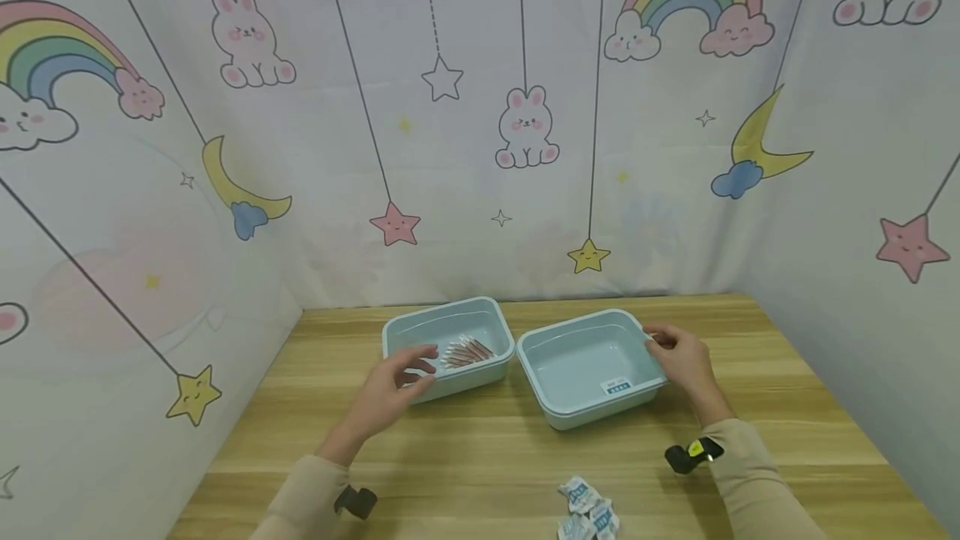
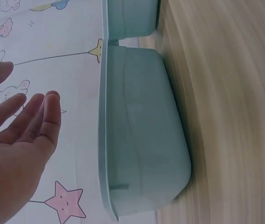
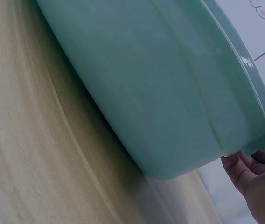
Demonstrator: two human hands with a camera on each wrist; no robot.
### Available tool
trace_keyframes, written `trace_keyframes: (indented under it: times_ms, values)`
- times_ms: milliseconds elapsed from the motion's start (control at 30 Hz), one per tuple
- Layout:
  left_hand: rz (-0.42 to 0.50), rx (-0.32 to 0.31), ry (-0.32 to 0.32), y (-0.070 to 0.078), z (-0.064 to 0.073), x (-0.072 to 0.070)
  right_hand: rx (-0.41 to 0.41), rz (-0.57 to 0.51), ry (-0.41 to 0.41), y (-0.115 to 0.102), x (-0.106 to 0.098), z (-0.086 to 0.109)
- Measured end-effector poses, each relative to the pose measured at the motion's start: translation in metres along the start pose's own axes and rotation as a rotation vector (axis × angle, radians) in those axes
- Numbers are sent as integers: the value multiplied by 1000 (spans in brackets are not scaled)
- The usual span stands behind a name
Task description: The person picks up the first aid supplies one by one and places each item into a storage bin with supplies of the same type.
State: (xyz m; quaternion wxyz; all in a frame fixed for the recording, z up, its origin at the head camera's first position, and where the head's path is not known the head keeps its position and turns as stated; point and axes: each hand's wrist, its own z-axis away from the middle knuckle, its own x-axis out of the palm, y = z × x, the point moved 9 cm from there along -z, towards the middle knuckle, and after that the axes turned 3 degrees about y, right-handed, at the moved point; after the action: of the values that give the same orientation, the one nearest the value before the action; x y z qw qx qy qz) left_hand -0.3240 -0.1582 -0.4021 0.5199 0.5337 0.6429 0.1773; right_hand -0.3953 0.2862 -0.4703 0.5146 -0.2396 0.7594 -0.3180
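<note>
Two pale blue plastic basins stand side by side on the wooden table. In the head view my right hand [image 1: 681, 361] grips the right side rim of the right basin [image 1: 551, 407]; the right wrist view shows its fingers [image 3: 239, 172] curled under the rim and the thumb above. Inside that basin lies one small white packet with blue print [image 1: 617, 387]. My left hand [image 1: 392, 386] hovers over the near left part of the left basin [image 1: 472, 375], fingers loosely spread and holding nothing. A bundle of cotton swabs [image 1: 468, 352] with brownish sticks lies in the left basin.
Several white packets with blue print [image 1: 588, 513] lie in a small pile near the front of the wooden table [image 1: 465, 465]. A cloth backdrop [image 1: 465, 148] printed with rabbits, stars and rainbows encloses the table's back and sides.
</note>
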Motion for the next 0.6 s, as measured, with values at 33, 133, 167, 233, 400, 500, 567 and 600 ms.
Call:
trace_keyframes:
  times_ms: [33, 133, 167, 233, 400, 500, 567, 600]
  values:
    - [-7, 0, -17, 6, 0, 4, 2, -1, -1, 0, 0, 0]
    - [-24, -3, -83, 21, 3, 15, 11, -4, -7, 0, 0, 1]
    - [-27, -4, -107, 23, 4, 20, 15, -5, -9, 0, 1, 1]
    - [-39, -3, -145, 24, 7, 29, 22, -5, -13, 1, 1, 1]
    - [-57, 29, -208, 9, 13, 54, 25, -2, -18, 0, 1, 1]
    - [-40, 47, -261, 3, 17, 69, 18, 1, -14, 0, 0, 1]
    - [-19, 49, -301, 2, 20, 78, 13, 1, -11, 0, 0, 1]
    - [-10, 46, -320, 3, 22, 83, 11, 1, -10, 0, 0, 1]
